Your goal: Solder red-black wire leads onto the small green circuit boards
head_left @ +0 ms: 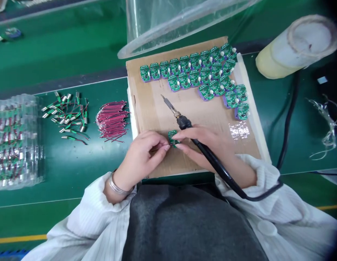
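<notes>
our left hand [139, 156] and right hand [209, 148] pinch a small green circuit board [173, 137] between them, the right also gripping a soldering iron [184, 122]. rows of boards [195, 61] lie ahead on the cardboard [146, 108]; red-and-black wires [112, 120] remain loose left of our hands.

Bright, even light; soft shadow beneath the left hand [139, 156], a patch of glare on the cardboard [239, 130], darkened, blurred right corners.
</notes>
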`<state>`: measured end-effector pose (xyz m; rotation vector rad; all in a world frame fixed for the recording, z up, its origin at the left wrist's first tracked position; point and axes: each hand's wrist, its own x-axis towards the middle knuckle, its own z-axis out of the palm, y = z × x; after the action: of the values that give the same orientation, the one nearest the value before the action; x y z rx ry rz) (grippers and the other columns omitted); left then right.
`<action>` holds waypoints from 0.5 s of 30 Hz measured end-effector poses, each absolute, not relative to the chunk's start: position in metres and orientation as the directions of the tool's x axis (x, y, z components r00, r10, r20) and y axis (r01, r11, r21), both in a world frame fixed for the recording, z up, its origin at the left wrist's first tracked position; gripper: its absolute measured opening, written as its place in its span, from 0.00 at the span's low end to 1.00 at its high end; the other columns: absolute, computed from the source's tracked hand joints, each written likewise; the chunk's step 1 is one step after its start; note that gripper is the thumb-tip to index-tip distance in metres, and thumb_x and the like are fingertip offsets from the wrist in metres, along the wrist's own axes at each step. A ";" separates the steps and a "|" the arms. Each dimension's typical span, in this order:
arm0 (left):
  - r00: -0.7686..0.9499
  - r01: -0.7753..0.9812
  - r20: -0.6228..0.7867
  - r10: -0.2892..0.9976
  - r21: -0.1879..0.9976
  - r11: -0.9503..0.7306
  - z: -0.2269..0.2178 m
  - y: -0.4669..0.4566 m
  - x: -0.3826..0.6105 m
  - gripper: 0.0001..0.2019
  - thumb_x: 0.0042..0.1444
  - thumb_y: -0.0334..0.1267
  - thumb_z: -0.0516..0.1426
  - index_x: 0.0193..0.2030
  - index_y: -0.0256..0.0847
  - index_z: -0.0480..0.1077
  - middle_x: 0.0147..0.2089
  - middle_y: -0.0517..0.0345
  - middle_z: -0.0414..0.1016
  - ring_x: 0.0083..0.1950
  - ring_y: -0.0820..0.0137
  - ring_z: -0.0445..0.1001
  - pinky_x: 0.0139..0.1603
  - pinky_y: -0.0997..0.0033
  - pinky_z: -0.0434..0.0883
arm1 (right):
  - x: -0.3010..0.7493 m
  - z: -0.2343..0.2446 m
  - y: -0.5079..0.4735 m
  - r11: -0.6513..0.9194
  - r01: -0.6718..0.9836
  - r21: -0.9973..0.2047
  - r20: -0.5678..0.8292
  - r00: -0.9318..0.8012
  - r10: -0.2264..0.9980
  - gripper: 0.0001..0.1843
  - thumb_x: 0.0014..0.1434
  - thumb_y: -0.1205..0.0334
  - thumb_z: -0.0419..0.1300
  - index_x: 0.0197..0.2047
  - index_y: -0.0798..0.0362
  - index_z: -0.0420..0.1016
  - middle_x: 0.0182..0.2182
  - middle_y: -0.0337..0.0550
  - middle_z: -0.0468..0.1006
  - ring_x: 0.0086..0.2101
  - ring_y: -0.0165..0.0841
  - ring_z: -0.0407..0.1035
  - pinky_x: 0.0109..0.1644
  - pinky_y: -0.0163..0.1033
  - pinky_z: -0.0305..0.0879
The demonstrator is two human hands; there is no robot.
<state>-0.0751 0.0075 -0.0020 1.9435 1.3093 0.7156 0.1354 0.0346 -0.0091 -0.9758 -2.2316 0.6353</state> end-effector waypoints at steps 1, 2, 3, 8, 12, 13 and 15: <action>0.353 0.562 0.072 0.933 0.781 -0.273 -0.002 0.008 -0.074 0.04 0.62 0.32 0.56 0.36 0.40 0.70 0.32 0.59 0.74 0.36 0.71 0.71 0.39 0.69 0.69 | 0.133 -0.008 0.034 0.606 0.460 -0.649 0.337 -0.541 0.771 0.08 0.61 0.66 0.61 0.45 0.47 0.72 0.38 0.35 0.82 0.36 0.29 0.77 0.43 0.33 0.72; 0.359 0.561 0.077 0.930 0.778 -0.282 -0.001 0.008 -0.073 0.04 0.62 0.32 0.56 0.36 0.40 0.70 0.32 0.59 0.74 0.36 0.71 0.72 0.40 0.69 0.70 | 0.131 -0.008 0.034 0.603 0.444 -0.663 0.338 -0.542 0.770 0.08 0.61 0.67 0.61 0.44 0.48 0.72 0.37 0.35 0.82 0.36 0.28 0.77 0.43 0.31 0.72; 0.363 0.564 0.086 0.928 0.772 -0.293 -0.001 0.007 -0.072 0.04 0.62 0.32 0.56 0.36 0.40 0.69 0.33 0.59 0.74 0.36 0.71 0.72 0.40 0.69 0.70 | 0.130 -0.008 0.034 0.600 0.433 -0.673 0.341 -0.538 0.771 0.08 0.61 0.68 0.62 0.43 0.48 0.72 0.37 0.34 0.82 0.35 0.27 0.77 0.44 0.31 0.72; 0.425 0.656 0.318 0.847 0.537 -0.531 -0.008 0.003 -0.073 0.03 0.60 0.32 0.60 0.40 0.40 0.70 0.34 0.57 0.76 0.37 0.68 0.72 0.40 0.67 0.70 | 0.129 -0.012 0.033 0.548 0.480 -0.685 0.317 -0.482 0.817 0.10 0.60 0.68 0.63 0.44 0.49 0.72 0.35 0.34 0.82 0.35 0.27 0.77 0.42 0.30 0.72; 0.501 0.665 0.460 0.733 0.337 -0.666 -0.013 -0.003 -0.078 0.11 0.57 0.30 0.61 0.47 0.41 0.70 0.38 0.55 0.78 0.40 0.65 0.72 0.41 0.64 0.71 | 0.133 -0.010 0.034 0.596 0.462 -0.657 0.360 -0.502 0.786 0.11 0.61 0.66 0.62 0.48 0.50 0.72 0.39 0.36 0.82 0.37 0.27 0.77 0.43 0.29 0.73; 0.489 0.668 0.452 0.746 0.357 -0.654 -0.014 -0.003 -0.078 0.10 0.58 0.29 0.61 0.46 0.41 0.71 0.38 0.55 0.78 0.39 0.66 0.72 0.41 0.64 0.71 | 0.135 -0.008 0.034 0.598 0.461 -0.656 0.365 -0.500 0.785 0.11 0.61 0.65 0.62 0.48 0.50 0.71 0.39 0.36 0.82 0.37 0.27 0.77 0.43 0.29 0.73; 0.432 0.672 0.393 0.812 0.460 -0.580 -0.013 -0.003 -0.076 0.05 0.58 0.30 0.60 0.41 0.41 0.72 0.35 0.56 0.77 0.37 0.67 0.71 0.41 0.65 0.71 | 0.140 -0.003 0.034 0.566 0.480 -0.670 0.339 -0.480 0.809 0.11 0.63 0.65 0.60 0.50 0.48 0.72 0.38 0.35 0.82 0.37 0.28 0.77 0.43 0.32 0.74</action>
<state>-0.0764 -0.0028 -0.0134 2.4517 1.2956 0.8676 0.1398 0.0341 -0.0026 -1.0262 -2.1555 0.6602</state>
